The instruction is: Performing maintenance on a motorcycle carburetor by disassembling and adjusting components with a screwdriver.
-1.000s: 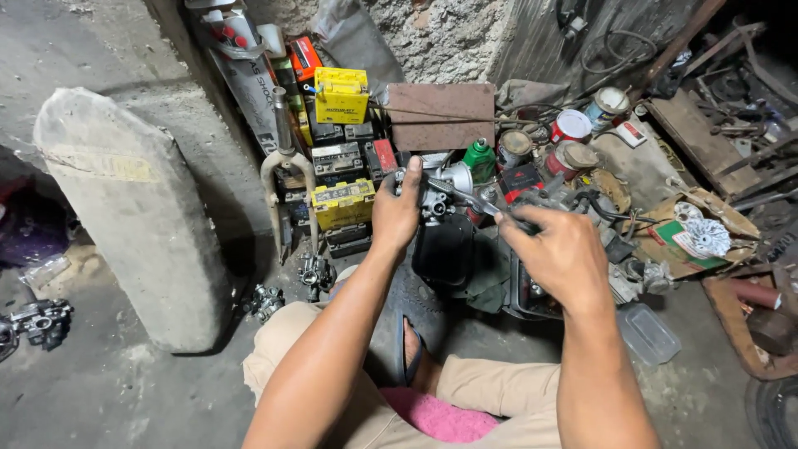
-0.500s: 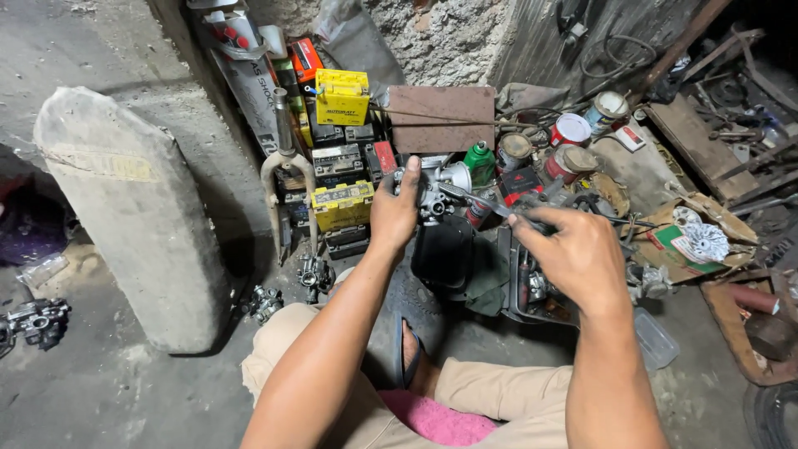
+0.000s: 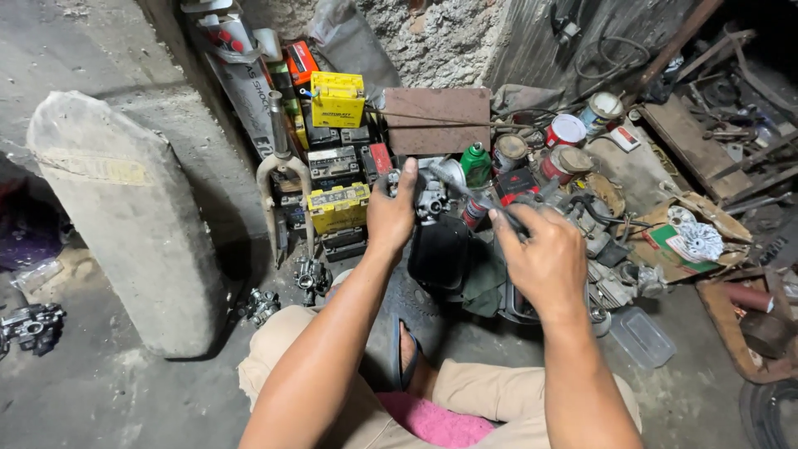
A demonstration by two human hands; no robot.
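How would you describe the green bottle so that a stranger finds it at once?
Start at the rusty brown metal plate leaning against the rough wall. Just below its right corner, beyond the right hand, stands the green bottle. It is the only green plastic container; its neighbours are round red-and-white tins.

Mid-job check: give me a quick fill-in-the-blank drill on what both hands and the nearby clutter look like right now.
1. The left hand grips a small metal ____ part.
2. The right hand holds a slim ____ angled toward that part.
3. The bottle behind the part is ____ in colour.
4. Left of the left hand stands a stack of yellow and black ____.

Missing words: engine; tool; green; batteries
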